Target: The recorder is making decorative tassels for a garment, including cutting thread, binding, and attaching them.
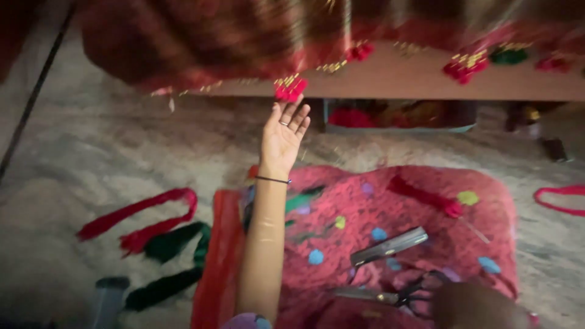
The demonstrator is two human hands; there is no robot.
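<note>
Left hand (283,135) is reaching up and away from the body, palm open, fingers (297,116) spread and holding nothing. The red tassel (290,88) is hanging straight down from the fringe of the red cloth (201,36), directly above the fingertips and just short of touching; motion blur is making actual contact hard to judge. Tassel's long axis is running vertical.

Right hand is showing only as a dark blurred shape at the lower right (475,307), near the scissors (390,297); cannot tell its grip.

The left is clearly the nearer hand. A metal comb (390,245) is lying on the pink mat (487,201) on the floor. A shallow box (399,116) of red material is sitting beyond the mat's far edge. No labels legible.
</note>
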